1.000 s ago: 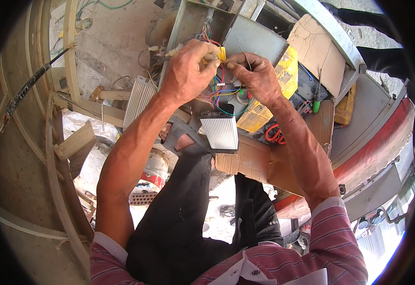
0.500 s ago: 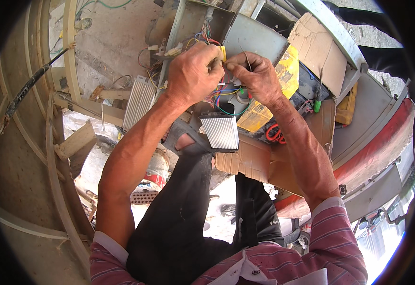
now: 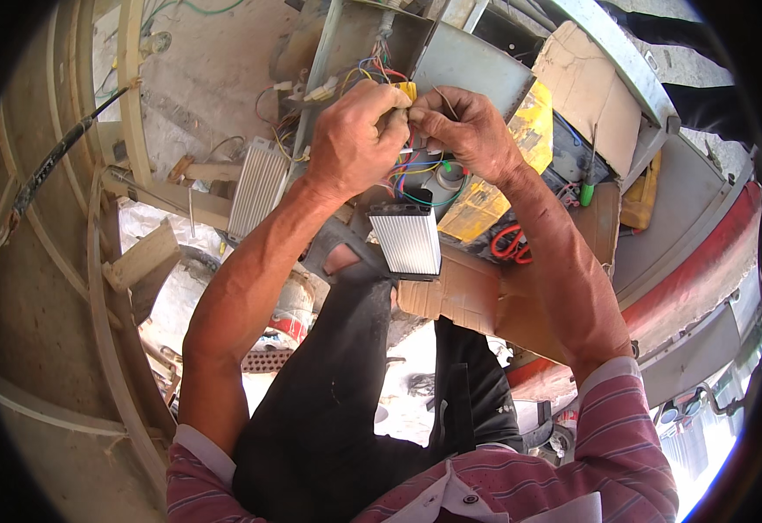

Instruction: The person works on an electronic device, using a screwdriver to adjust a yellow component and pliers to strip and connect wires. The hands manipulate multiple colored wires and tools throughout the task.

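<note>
My left hand (image 3: 359,139) and my right hand (image 3: 468,131) meet fingertip to fingertip over a bundle of coloured wires (image 3: 420,174). Both pinch at a small yellow connector (image 3: 405,91) at the top of the bundle. The wires run down from a grey metal housing (image 3: 468,61) to a ribbed silver controller box (image 3: 407,240) that hangs just below my hands. What lies between the fingertips is mostly hidden by the fingers.
A second ribbed silver box (image 3: 257,187) sits to the left on a wooden frame (image 3: 132,139). Yellow battery blocks (image 3: 494,196), cardboard (image 3: 590,87), a green-handled screwdriver (image 3: 586,187) and red-handled pliers (image 3: 511,244) lie to the right. A red vehicle panel (image 3: 703,279) curves along the right.
My two hands have closed in on each other; the left hand has moved right onto the yellow connector, and both now pinch at the same spot.
</note>
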The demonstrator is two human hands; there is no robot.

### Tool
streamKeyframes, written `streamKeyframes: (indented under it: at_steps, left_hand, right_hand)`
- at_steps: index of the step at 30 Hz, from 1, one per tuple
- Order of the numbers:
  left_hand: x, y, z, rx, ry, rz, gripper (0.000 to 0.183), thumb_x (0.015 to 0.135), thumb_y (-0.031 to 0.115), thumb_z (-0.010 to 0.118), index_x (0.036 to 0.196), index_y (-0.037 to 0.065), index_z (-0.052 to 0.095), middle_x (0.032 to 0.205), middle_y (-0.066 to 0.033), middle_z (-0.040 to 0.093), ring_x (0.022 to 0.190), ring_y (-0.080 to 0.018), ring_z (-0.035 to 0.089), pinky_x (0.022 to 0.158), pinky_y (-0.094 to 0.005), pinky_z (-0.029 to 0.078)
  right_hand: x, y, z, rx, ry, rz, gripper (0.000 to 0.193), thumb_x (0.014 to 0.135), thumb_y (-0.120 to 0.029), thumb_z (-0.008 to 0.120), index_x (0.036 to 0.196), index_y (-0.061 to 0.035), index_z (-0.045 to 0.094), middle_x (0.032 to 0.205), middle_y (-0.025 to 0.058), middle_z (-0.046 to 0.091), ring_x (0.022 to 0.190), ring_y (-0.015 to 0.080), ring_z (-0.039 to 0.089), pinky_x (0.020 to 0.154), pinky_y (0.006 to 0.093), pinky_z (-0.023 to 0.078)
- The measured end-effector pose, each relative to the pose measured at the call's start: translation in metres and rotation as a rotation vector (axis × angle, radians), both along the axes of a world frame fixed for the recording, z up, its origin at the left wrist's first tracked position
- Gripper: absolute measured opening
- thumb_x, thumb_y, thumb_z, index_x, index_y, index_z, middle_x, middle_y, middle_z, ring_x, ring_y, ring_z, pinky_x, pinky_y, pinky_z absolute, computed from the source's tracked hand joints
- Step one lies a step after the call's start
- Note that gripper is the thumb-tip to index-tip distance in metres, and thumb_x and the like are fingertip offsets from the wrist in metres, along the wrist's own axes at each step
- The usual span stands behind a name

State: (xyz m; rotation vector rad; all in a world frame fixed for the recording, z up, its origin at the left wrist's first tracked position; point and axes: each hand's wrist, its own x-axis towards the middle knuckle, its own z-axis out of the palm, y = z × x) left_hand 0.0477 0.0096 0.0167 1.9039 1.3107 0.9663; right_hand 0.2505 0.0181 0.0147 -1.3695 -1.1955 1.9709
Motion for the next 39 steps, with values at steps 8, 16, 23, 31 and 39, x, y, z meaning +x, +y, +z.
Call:
streamKeyframes:
  at_steps: [8, 16, 23, 31, 39]
  left_hand:
    - [0.006, -0.003, 0.006, -0.143, 0.122, 0.081, 0.009, 0.087, 0.000, 0.070, 0.095, 0.002, 0.067, 0.090, -0.0123, 0.070, 0.080, -0.0290, 0.070, 0.071, -0.0401, 0.057]
    - [0.007, 0.002, -0.003, -0.010, 0.088, 0.074, 0.011, 0.085, 0.001, 0.067, 0.091, 0.004, 0.059, 0.084, -0.0148, 0.066, 0.075, -0.0383, 0.067, 0.066, -0.0469, 0.054]
    - [-0.016, 0.002, 0.002, -0.235, -0.041, 0.061, 0.005, 0.095, -0.001, 0.061, 0.097, 0.001, 0.064, 0.086, -0.0055, 0.067, 0.076, -0.0153, 0.062, 0.069, -0.0314, 0.052]
    - [-0.022, -0.003, -0.006, -0.408, -0.125, 0.116, 0.011, 0.097, -0.003, 0.060, 0.106, 0.000, 0.066, 0.094, -0.0023, 0.069, 0.076, -0.0061, 0.060, 0.071, -0.0239, 0.051]
    - [-0.020, -0.008, -0.002, -0.403, -0.133, 0.138, 0.018, 0.090, 0.000, 0.072, 0.107, 0.003, 0.071, 0.098, -0.0096, 0.074, 0.081, -0.0209, 0.073, 0.074, -0.0349, 0.059]
  right_hand:
    - [-0.009, -0.005, -0.010, 0.081, 0.074, -0.108, 0.015, 0.098, -0.016, 0.071, 0.094, -0.0009, 0.072, 0.084, 0.0013, 0.070, 0.078, 0.0093, 0.064, 0.072, 0.0282, 0.054]
    - [-0.006, -0.011, -0.016, 0.101, 0.150, -0.114, 0.008, 0.097, -0.007, 0.071, 0.095, 0.0001, 0.072, 0.086, 0.0026, 0.072, 0.080, 0.0100, 0.065, 0.075, 0.0282, 0.055]
    - [0.000, -0.013, -0.008, 0.028, 0.153, -0.140, 0.007, 0.096, -0.006, 0.070, 0.096, 0.0009, 0.073, 0.090, 0.0043, 0.075, 0.083, 0.0107, 0.067, 0.079, 0.0284, 0.055]
    - [-0.001, -0.012, -0.005, 0.065, 0.086, -0.137, 0.013, 0.099, -0.013, 0.071, 0.103, -0.0008, 0.074, 0.088, -0.0007, 0.072, 0.076, 0.0049, 0.059, 0.068, 0.0242, 0.048]
    - [0.001, -0.012, -0.004, 0.028, 0.075, -0.158, 0.013, 0.099, -0.012, 0.071, 0.101, 0.0007, 0.075, 0.090, 0.0030, 0.076, 0.084, 0.0084, 0.065, 0.079, 0.0269, 0.053]
